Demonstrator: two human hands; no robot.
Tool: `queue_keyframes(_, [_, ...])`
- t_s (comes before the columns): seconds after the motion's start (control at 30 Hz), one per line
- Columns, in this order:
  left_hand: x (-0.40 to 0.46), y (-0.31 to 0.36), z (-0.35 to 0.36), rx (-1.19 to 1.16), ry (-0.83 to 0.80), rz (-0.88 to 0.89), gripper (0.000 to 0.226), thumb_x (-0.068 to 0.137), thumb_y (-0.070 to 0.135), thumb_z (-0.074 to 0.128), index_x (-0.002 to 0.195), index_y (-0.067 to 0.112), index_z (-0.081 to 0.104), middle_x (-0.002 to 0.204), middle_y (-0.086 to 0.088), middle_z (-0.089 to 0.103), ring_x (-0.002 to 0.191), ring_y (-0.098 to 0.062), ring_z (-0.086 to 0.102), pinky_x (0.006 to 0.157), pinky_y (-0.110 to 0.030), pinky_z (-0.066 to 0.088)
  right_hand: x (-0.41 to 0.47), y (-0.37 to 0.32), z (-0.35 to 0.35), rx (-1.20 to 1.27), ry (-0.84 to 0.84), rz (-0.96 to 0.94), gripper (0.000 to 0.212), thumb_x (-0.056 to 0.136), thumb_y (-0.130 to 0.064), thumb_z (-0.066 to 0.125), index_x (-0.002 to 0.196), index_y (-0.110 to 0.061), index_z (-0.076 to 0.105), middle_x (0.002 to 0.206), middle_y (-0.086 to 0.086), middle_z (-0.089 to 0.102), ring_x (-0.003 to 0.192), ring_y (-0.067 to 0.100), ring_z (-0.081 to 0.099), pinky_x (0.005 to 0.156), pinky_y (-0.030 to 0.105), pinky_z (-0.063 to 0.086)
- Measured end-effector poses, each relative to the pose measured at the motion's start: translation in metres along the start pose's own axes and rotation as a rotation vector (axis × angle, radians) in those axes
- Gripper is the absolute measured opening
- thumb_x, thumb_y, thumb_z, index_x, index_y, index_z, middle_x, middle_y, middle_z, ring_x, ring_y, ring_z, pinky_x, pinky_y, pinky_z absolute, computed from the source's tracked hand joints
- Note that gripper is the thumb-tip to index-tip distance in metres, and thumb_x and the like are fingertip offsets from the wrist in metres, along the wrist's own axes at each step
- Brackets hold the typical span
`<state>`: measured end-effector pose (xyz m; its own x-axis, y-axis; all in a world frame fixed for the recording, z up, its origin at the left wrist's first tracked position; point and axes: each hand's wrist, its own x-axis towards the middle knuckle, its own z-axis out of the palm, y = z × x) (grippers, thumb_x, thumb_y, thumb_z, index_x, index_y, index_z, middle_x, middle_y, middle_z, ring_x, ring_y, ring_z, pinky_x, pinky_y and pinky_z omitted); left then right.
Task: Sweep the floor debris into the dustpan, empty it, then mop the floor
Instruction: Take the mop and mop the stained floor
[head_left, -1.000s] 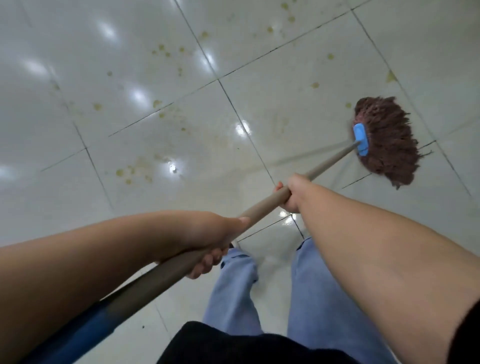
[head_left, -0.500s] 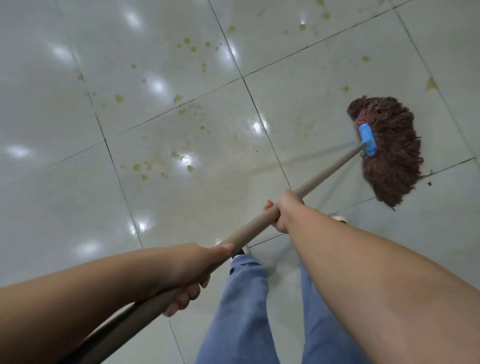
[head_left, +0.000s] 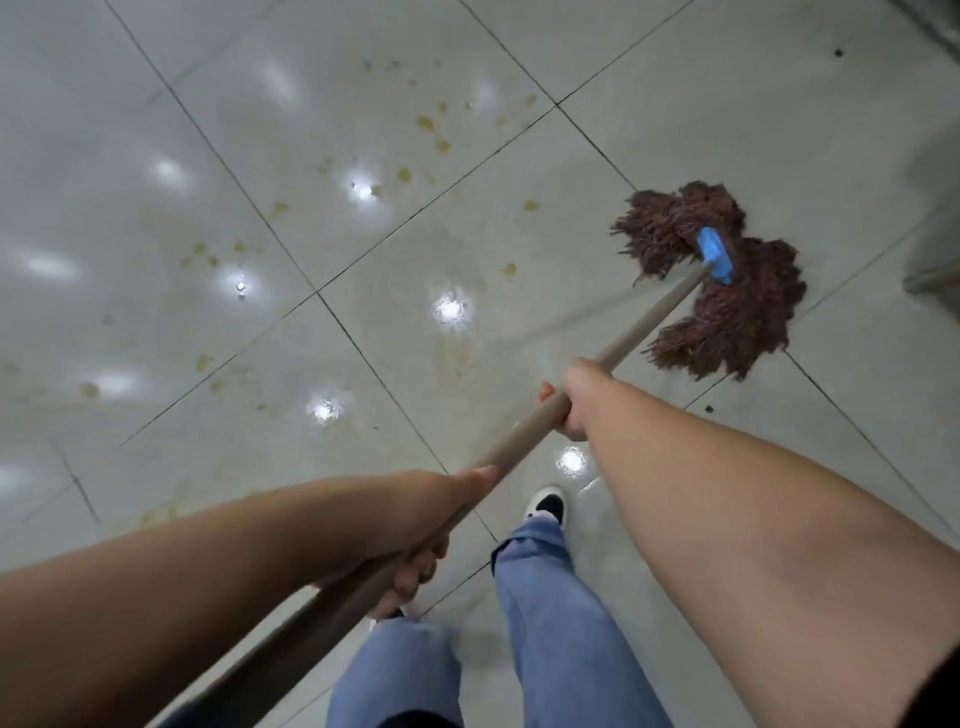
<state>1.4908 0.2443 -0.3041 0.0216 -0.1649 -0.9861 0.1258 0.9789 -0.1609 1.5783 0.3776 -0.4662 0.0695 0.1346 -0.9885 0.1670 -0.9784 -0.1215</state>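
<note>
Blue jeans (head_left: 561, 623) cover 2 legs at the bottom of the view. A white shoe with a black top (head_left: 545, 506) pokes out from the right leg's hem. At the far right edge a grey ledge (head_left: 932, 280) shows, blurred. A dark strip (head_left: 935, 21) crosses the top right corner; what it is cannot be told.

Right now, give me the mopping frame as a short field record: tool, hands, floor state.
tool: mop head, brown strings splayed flat on the tile, blue clamp on top
handle: mop handle, tan, runs diagonally from lower left to the head
left hand: grips the handle lower down, nearer the body
right hand: grips the handle further up, nearer the head
floor: glossy tiled floor
dirt: yellowish spots left of the head
phase: mopping
</note>
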Motion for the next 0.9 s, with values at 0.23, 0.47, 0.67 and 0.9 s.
queue_keyframes(0.23, [-0.002, 0.140, 0.034, 0.079, 0.077, 0.067, 0.066, 0.082, 0.074, 0.033, 0.058, 0.013, 0.041, 0.032, 0.002, 0.036, 0.025, -0.010, 0.033, 0.036, -0.009, 0.030, 0.031, -0.124, -0.068, 0.012, 0.041, 0.011, 0.008, 0.099, -0.020, 0.033, 0.103, -0.016, 0.039, 0.066, 0.004, 0.045, 0.033, 0.012, 0.047, 0.027, 0.015, 0.040])
queue_keyframes(0.47, [-0.011, 0.285, 0.022, 0.116, 0.039, 0.110, 0.067, 0.083, 0.073, 0.033, 0.057, 0.012, 0.039, 0.033, 0.001, 0.035, 0.024, -0.011, 0.032, 0.036, -0.009, 0.030, 0.067, -0.257, -0.109, 0.040, 0.042, 0.001, 0.026, 0.100, -0.018, 0.030, 0.076, -0.009, 0.037, 0.063, 0.004, 0.043, 0.013, 0.008, 0.036, 0.024, 0.016, 0.039])
queue_keyframes(0.67, [-0.017, 0.407, 0.031, 0.145, 0.022, 0.129, 0.065, 0.085, 0.071, 0.033, 0.061, 0.011, 0.040, 0.034, 0.000, 0.035, 0.025, -0.013, 0.032, 0.039, -0.010, 0.030, 0.099, -0.371, -0.157, 0.052, 0.097, 0.008, 0.023, 0.100, -0.021, 0.028, 0.081, -0.012, 0.038, 0.062, 0.005, 0.045, 0.014, 0.008, 0.038, 0.026, 0.019, 0.041])
queue_keyframes(0.9, [-0.032, 0.525, 0.047, 0.158, 0.020, 0.130, 0.065, 0.085, 0.071, 0.035, 0.056, 0.012, 0.036, 0.033, 0.001, 0.032, 0.024, -0.012, 0.030, 0.038, -0.008, 0.027, 0.116, -0.475, -0.212, 0.055, 0.097, 0.004, 0.030, 0.100, -0.017, 0.029, 0.072, -0.007, 0.036, 0.063, 0.005, 0.045, 0.014, 0.009, 0.039, 0.023, 0.019, 0.039])
